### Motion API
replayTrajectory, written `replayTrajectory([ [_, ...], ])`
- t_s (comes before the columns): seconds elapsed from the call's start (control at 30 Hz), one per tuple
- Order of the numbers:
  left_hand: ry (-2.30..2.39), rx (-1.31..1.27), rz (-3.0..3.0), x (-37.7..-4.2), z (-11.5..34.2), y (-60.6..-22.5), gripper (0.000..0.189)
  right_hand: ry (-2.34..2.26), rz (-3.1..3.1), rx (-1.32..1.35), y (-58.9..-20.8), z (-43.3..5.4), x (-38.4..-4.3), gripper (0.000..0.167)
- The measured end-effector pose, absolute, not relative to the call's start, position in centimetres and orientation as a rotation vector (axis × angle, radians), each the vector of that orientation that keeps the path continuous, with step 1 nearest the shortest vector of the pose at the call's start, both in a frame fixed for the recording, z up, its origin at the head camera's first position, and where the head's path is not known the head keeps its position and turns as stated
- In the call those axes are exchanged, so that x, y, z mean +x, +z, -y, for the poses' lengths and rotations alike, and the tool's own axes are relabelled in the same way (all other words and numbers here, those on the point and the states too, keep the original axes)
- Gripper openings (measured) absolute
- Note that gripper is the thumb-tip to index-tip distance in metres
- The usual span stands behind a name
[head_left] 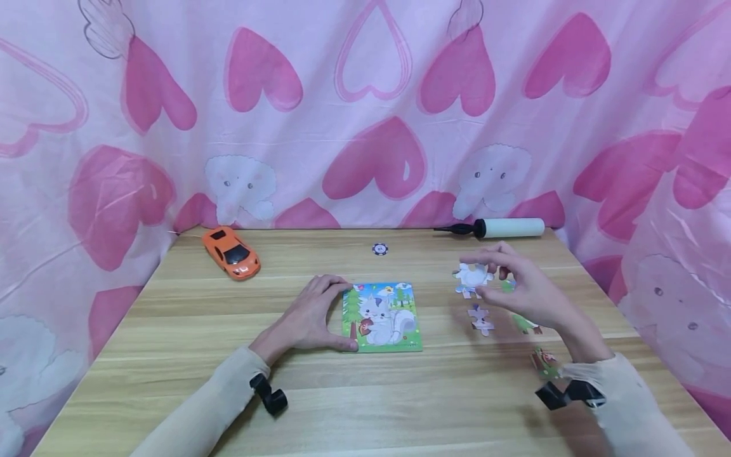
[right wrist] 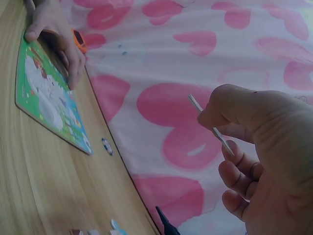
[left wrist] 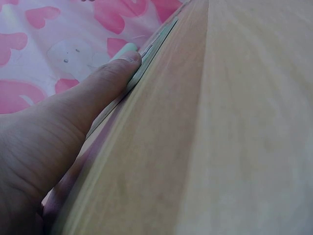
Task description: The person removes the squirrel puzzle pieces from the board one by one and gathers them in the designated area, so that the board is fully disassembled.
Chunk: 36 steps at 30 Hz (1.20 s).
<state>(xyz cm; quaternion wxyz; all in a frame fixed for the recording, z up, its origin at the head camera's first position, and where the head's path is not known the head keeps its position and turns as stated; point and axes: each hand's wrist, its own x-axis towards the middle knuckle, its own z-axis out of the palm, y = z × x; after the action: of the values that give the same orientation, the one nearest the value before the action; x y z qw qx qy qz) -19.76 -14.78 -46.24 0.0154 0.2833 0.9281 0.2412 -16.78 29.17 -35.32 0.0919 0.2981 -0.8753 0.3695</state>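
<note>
A square squirrel puzzle board [head_left: 394,327] lies flat on the table. My left hand [head_left: 308,317] holds its left side, with the thumb at the near corner and the fingers by the far corner. The left wrist view shows that thumb [left wrist: 105,83] against the board's edge. Above the table to the right, my right hand [head_left: 528,285] pinches a white and blue puzzle piece [head_left: 473,277] between thumb and fingers. That piece appears edge-on in the right wrist view. Loose pieces lie below and beside this hand, including a purplish one [head_left: 481,320] and a green one [head_left: 526,325].
Another puzzle piece [head_left: 545,364] lies by the right cuff. An orange toy car [head_left: 231,254] sits at the back left. Behind the board is a small round chip [head_left: 380,249]. A hand pump [head_left: 508,228] lies along the back edge, before a pink heart-patterned curtain [head_left: 374,158].
</note>
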Motion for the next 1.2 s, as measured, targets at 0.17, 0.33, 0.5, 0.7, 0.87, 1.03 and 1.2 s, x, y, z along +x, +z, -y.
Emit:
replayTrajectory([
  [0.17, 0.751, 0.879, -2.884, -19.8, 14.8, -46.3, 0.128, 1.066, 2.631, 0.867, -35.8, -30.6, -16.1, 0.058],
  [0.33, 0.752, 0.881, -2.885, -19.8, 14.8, -46.3, 0.128, 1.063, 2.661, 0.876, -37.0, -31.8, -15.3, 0.058],
  [0.5, 0.751, 0.878, -2.885, -19.8, 14.8, -46.3, 0.128, 1.052, 2.7, 0.871, -38.7, -32.9, -14.3, 0.058],
  [0.7, 0.751, 0.876, -2.884, -19.8, 14.8, -46.3, 0.128, 1.107, 2.756, 0.879, -40.8, -34.0, -13.0, 0.056],
  [0.87, 0.768, 0.878, -2.878, -19.6, 14.7, -46.3, 0.128, 1.2, 2.834, 0.884, -42.0, -34.7, -12.2, 0.054],
  [1.03, 0.77, 0.878, -2.877, -19.7, 14.8, -46.3, 0.128, 1.264, 2.852, 0.932, -42.7, -34.9, -11.9, 0.049],
  [1.2, 0.765, 0.875, -2.883, -19.7, 14.8, -46.3, 0.128, 1.235, 2.83, 1.033, -43.0, -35.0, -11.9, 0.047],
])
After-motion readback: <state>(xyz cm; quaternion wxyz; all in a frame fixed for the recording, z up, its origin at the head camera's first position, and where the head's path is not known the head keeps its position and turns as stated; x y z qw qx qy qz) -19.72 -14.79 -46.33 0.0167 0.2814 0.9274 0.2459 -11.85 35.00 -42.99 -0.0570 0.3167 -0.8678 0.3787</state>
